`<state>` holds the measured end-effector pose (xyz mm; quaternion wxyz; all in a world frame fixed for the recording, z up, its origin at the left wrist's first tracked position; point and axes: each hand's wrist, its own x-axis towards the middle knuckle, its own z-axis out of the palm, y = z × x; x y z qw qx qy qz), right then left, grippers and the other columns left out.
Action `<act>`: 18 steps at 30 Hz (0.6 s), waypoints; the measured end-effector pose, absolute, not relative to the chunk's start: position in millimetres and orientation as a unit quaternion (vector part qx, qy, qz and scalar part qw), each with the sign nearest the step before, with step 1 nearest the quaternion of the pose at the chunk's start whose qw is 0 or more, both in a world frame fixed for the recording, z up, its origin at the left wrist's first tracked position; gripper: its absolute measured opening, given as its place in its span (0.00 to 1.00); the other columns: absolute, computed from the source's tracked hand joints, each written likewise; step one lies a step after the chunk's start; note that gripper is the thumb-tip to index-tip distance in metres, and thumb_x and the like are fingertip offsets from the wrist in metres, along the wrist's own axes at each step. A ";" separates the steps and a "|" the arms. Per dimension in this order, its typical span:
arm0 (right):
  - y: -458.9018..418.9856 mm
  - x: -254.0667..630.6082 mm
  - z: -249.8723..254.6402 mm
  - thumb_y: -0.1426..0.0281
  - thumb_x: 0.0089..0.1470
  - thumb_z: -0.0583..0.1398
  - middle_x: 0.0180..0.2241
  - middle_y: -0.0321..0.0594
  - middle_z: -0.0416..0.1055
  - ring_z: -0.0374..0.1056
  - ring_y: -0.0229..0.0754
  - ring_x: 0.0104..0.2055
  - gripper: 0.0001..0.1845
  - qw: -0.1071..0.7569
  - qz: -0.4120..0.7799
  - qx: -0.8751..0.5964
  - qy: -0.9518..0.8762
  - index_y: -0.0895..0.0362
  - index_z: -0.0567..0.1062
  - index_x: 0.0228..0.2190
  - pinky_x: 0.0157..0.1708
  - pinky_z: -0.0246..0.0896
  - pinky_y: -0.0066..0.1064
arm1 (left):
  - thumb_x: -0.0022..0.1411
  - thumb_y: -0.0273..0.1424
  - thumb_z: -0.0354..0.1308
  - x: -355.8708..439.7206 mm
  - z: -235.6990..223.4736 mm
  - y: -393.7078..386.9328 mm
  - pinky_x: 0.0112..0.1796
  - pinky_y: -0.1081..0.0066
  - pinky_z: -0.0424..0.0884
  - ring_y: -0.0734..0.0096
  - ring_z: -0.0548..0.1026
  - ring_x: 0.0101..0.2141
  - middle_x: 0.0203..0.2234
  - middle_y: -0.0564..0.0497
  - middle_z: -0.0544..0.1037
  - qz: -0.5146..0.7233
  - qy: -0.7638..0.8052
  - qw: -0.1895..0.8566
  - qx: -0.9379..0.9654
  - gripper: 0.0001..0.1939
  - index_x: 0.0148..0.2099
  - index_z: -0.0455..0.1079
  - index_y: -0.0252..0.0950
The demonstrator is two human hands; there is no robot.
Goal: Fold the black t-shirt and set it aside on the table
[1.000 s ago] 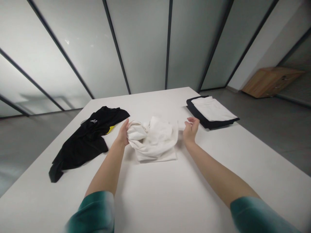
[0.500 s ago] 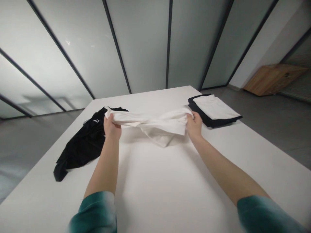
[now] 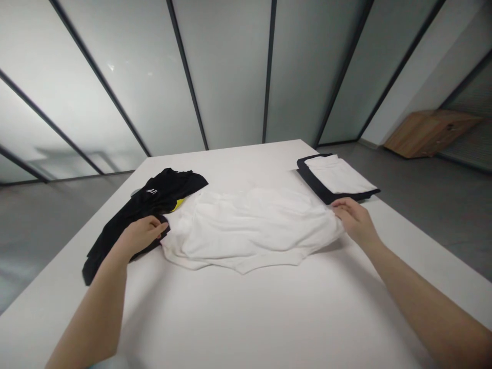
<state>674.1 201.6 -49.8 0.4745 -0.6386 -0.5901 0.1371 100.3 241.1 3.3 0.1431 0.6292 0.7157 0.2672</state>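
White shirt [image 3: 246, 228]: soft cotton knit, spread nearly flat on the white matte tabletop [image 3: 246, 318], with shallow wrinkles across the body. Near hem is wavy and uneven, dipping to a blunt point around the middle. Exact garment layout hard to read from here.

Right hand [image 3: 355, 221] sits at the shirt's right edge, fingers over the fabric. Grip: fingers together and slightly curled, but pinch or plain contact can't be told from this angle. Left hand [image 3: 141, 234] is loosely curved on top of the black shirt [image 3: 142, 215], fingertips just beside the white shirt's left edge. Grip state there can't be told either; no white fabric visibly in the fingers.

Black shirt is crumpled, with a small white print and a yellow patch showing, and lies touching the white shirt's upper left edge. Folded stack [image 3: 334, 177], white cloth on dark cloth, sits at the far right, just beyond the white shirt's upper right edge. Tabletop extends well past the near hem toward the viewer. Behind it: grey floor [image 3: 453, 215], frosted glass wall panels [image 3: 226, 72] in dark frames, and a wooden cabinet [image 3: 430, 134].
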 end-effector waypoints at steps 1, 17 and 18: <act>201.8 674.1 -49.0 0.59 0.51 0.57 0.20 0.36 0.67 0.63 0.42 0.23 0.12 0.458 0.121 -0.630 -0.616 0.54 0.74 0.31 0.23 0.58 0.32 | 0.48 0.50 0.63 110.6 4.1 239.2 0.26 0.70 0.67 0.62 0.74 0.24 0.20 0.51 0.75 0.233 0.721 0.097 0.645 0.19 0.30 0.71 0.40; 226.6 621.8 3.1 0.62 0.64 0.53 0.31 0.49 0.75 0.71 0.48 0.34 0.19 0.028 0.064 -0.577 -0.814 0.58 0.77 0.29 0.35 0.59 0.34 | 0.68 0.48 0.43 229.2 1.3 246.6 0.38 0.67 0.68 0.67 0.71 0.31 0.30 0.49 0.72 0.066 0.394 0.264 0.878 0.25 0.31 0.72 0.36; 230.9 620.8 14.1 0.60 0.64 0.52 0.30 0.47 0.75 0.70 0.48 0.33 0.21 0.068 0.078 -0.594 -0.797 0.57 0.76 0.28 0.34 0.59 0.33 | 0.67 0.50 0.45 227.3 10.3 253.3 0.39 0.67 0.69 0.67 0.71 0.31 0.29 0.50 0.72 0.117 0.409 0.285 0.859 0.25 0.31 0.71 0.36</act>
